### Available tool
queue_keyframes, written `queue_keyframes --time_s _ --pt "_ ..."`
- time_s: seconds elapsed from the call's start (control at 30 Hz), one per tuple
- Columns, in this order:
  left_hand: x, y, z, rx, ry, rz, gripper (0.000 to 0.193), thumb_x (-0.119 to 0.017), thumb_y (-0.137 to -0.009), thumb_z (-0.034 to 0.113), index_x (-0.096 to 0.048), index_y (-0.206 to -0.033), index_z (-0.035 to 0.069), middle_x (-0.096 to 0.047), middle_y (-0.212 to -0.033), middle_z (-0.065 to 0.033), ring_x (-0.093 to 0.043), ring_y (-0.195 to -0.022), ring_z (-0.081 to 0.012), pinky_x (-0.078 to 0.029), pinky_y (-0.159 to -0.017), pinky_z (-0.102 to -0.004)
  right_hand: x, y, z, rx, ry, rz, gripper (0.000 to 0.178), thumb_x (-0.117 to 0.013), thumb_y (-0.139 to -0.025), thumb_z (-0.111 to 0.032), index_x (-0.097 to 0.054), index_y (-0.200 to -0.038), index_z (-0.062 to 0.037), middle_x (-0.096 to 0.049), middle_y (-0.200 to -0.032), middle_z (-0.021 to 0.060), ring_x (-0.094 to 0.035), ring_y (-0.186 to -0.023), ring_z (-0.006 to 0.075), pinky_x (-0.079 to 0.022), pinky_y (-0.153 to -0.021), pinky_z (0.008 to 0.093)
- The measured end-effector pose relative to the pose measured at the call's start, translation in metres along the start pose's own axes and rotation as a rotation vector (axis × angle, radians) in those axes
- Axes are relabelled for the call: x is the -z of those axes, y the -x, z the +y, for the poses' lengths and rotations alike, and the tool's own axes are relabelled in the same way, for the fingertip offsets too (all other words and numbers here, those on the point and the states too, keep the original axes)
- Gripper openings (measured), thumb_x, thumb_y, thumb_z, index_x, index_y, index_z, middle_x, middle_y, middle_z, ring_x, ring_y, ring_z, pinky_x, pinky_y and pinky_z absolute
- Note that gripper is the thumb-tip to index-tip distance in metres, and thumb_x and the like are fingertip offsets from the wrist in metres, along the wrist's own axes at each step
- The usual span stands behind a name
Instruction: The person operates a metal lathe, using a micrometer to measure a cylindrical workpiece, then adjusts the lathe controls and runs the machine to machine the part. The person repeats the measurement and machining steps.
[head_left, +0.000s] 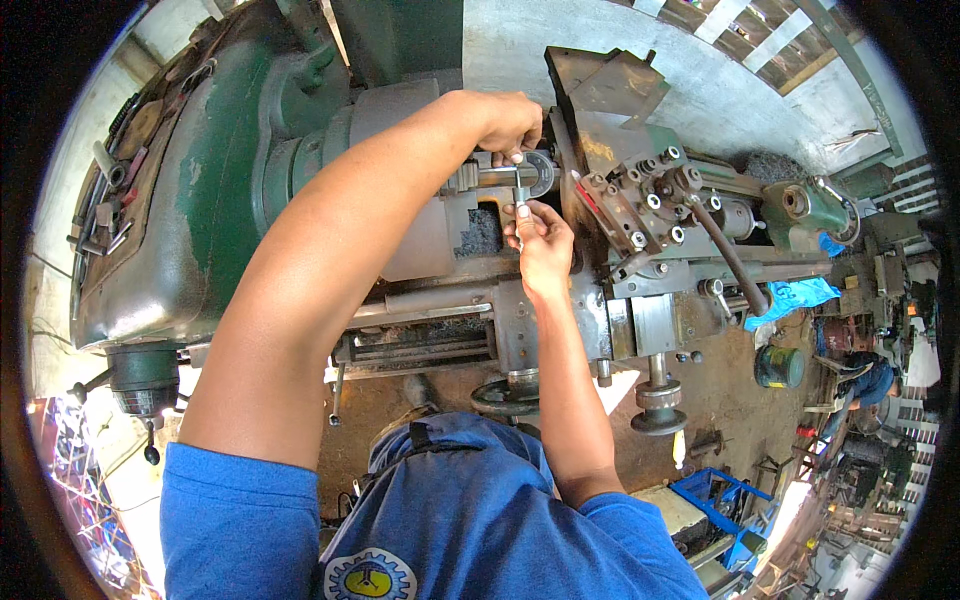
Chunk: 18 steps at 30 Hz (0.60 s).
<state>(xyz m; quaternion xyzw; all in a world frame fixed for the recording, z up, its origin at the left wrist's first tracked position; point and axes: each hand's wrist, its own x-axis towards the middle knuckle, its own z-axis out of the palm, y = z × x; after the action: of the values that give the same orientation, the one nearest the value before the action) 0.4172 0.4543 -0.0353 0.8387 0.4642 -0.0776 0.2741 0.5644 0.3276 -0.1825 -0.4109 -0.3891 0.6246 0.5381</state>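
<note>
The right hand (543,243) pinches the barrel of a micrometer (544,174) at a shiny rod (495,178), just beyond the right edge of the lathe chuck (415,242); the left hand (512,128) curls narrow by the micrometer's far end, its exact grip hidden
</note>
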Motion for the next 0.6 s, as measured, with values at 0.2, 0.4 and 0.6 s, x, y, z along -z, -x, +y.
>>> queue_keyframes --time_s 0.2,0.4,0.6 --pt "-0.0017 0.0006 -0.0022 -0.005 0.007 0.018 0.016 -0.072 -0.090 0.003 -0.071 -0.104 -0.005 -0.077 -0.087 -0.0134 -0.077 -0.077 -0.0210 -0.058 -0.068 -0.0366 -0.0025 0.0017 0.0017 -0.007 -0.004 0.010 0.018 -0.062 -0.103 -0.015 -0.064 -0.110 0.0015 -0.074 -0.101 0.0088 -0.062 -0.075 0.0099 -0.048 -0.064 0.0238" --pt "-0.0001 0.0023 0.0020 0.028 0.021 0.000 0.014 -0.072 -0.089 0.002 -0.071 -0.101 -0.004 -0.077 -0.086 -0.0131 -0.077 -0.075 -0.0205 -0.058 -0.067 -0.0363 -0.0013 0.0006 0.0022 0.006 0.009 -0.005 0.018 -0.061 -0.104 -0.016 -0.064 -0.109 0.0017 -0.073 -0.100 0.0084 -0.062 -0.074 0.0094 -0.048 -0.064 0.0238" --pt "0.0007 0.0035 0.0025 0.010 0.019 0.002 0.010 -0.073 -0.088 0.002 -0.071 -0.095 -0.004 -0.076 -0.084 -0.0128 -0.077 -0.074 -0.0204 -0.058 -0.065 -0.0359 0.0002 -0.0003 0.0033 0.004 -0.007 -0.026 0.018 -0.061 -0.104 -0.016 -0.064 -0.108 0.0016 -0.072 -0.098 0.0077 -0.058 -0.071 0.0088 -0.047 -0.062 0.0240"
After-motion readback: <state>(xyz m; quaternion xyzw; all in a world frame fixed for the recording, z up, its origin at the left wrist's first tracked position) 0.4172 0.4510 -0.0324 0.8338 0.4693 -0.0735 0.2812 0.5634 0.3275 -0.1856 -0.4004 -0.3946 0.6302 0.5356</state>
